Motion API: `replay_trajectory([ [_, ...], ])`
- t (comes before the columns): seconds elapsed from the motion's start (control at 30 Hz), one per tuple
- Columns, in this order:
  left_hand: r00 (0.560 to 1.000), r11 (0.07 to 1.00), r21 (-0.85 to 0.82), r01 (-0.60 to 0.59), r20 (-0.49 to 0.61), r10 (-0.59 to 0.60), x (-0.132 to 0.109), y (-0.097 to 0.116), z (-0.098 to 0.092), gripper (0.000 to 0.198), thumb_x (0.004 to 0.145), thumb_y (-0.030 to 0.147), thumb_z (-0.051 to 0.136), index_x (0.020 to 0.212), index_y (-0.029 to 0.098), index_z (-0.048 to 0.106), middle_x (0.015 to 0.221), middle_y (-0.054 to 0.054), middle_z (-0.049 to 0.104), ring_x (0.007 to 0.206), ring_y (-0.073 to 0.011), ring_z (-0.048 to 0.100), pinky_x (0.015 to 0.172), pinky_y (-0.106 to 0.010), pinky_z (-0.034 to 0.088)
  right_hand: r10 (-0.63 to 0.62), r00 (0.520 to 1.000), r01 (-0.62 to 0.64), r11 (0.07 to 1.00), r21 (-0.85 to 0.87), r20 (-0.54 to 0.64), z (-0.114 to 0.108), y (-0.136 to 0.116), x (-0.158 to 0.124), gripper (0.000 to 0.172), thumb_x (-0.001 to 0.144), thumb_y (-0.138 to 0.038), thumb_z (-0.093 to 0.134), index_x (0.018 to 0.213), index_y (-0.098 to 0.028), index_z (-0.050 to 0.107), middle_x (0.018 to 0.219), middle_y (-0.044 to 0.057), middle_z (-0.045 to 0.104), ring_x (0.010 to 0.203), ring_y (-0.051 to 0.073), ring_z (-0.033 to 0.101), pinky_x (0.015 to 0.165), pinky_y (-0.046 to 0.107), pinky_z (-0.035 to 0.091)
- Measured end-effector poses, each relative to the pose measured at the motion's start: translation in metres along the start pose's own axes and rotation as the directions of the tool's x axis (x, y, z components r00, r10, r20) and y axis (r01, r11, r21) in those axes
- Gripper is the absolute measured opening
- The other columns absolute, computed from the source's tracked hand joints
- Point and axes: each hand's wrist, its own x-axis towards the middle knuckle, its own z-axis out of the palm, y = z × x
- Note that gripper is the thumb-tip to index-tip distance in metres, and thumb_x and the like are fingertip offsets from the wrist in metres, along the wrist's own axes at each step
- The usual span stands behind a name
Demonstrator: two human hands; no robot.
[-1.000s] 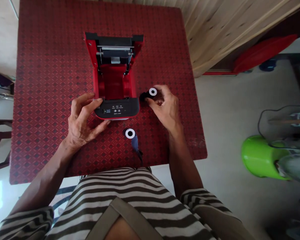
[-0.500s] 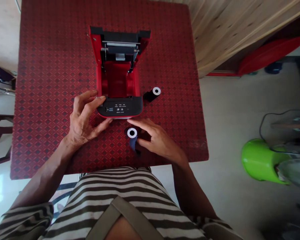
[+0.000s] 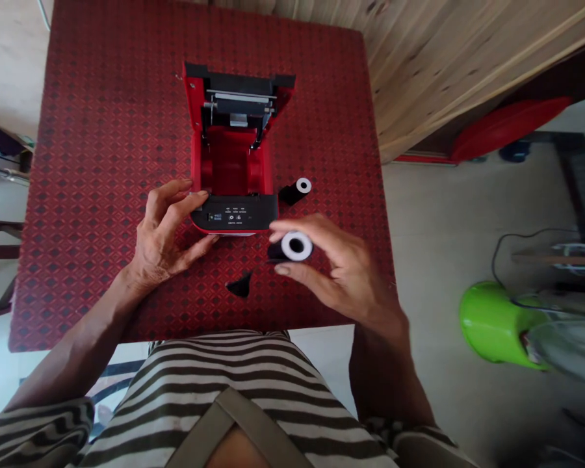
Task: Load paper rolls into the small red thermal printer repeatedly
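A red and black label printer [image 3: 236, 214] stands on the table with its lid [image 3: 238, 84] raised and its red inner bay bare. My left hand [image 3: 163, 227] clasps the printer's front left corner, thumb low at the front and fingers on top. Between the thumb and fingers of my right hand [image 3: 338, 266] is a dark ribbon roll [image 3: 297, 246], its white-rimmed end facing up, just off the printer's front right corner. A second dark ribbon roll [image 3: 295, 191] lies right of the printer. Below the held roll is a black pointed scrap [image 3: 240, 285], perhaps the ribbon's loose tail.
The table [image 3: 102, 117] wears a red patterned cover. Wooden boards [image 3: 429, 71] run along its far right side. On the floor to the right are a bright green bin [image 3: 487, 325] and a dark cable [image 3: 497, 260].
My right hand has closed on the nearer ribbon roll and carried it up and to the right. The left hand keeps its hold on the printer. The whole view has shifted slightly.
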Motion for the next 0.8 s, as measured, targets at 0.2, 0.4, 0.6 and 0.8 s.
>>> replay_trajectory([
  [0.2, 1.0, 1.0, 0.011, -0.02, 0.007, 0.02, -0.003, -0.002, 0.002, 0.067, 0.098, 0.051, 0.078, 0.155, 0.029, 0.05, 0.147, -0.014, 0.059, 0.132, -0.0317, 0.067, 0.107, -0.051, 0.067, -0.122, 0.992, 0.101, 0.915, -0.39, -0.03, -0.009, -0.024, 0.069, 0.039, 0.102, -0.019, 0.069, 0.14, -0.021, 0.063, 0.136, 0.011, 0.072, 0.128, 0.032, 0.067, 0.114, 0.053, 0.054],
  [0.4, 1.0, 1.0, 0.022, 0.009, 0.009, -0.009, -0.008, -0.002, 0.005, 0.069, 0.098, 0.051, 0.078, 0.157, 0.031, 0.047, 0.151, -0.013, 0.057, 0.135, -0.0313, 0.067, 0.111, -0.05, 0.065, -0.07, 0.989, 0.124, 0.863, -0.489, 0.128, 0.009, -0.023, 0.117, 0.026, 0.101, -0.014, 0.068, 0.126, -0.022, 0.07, 0.12, 0.01, 0.075, 0.123, 0.032, 0.067, 0.111, 0.05, 0.053],
  [0.6, 0.999, 0.999, 0.004, 0.034, 0.035, -0.035, -0.01, -0.002, 0.004, 0.068, 0.097, 0.048, 0.079, 0.157, 0.033, 0.049, 0.152, -0.013, 0.057, 0.134, -0.0312, 0.068, 0.109, -0.051, 0.067, 0.029, 0.981, 0.094, 0.797, -0.596, 0.192, 0.016, -0.021, 0.133, 0.019, 0.102, -0.012, 0.061, 0.11, -0.018, 0.077, 0.108, 0.012, 0.077, 0.112, 0.03, 0.068, 0.101, 0.044, 0.054],
  [0.8, 0.998, 0.999, -0.015, 0.049, 0.035, -0.049, -0.01, -0.001, 0.004, 0.069, 0.097, 0.048, 0.079, 0.158, 0.034, 0.05, 0.152, -0.013, 0.057, 0.136, -0.032, 0.066, 0.11, -0.054, 0.067, 0.099, 0.952, 0.089, 0.814, -0.574, 0.288, 0.019, -0.018, 0.154, 0.012, 0.1, -0.015, 0.069, 0.103, -0.018, 0.08, 0.101, 0.012, 0.08, 0.107, 0.032, 0.072, 0.097, 0.044, 0.057],
])
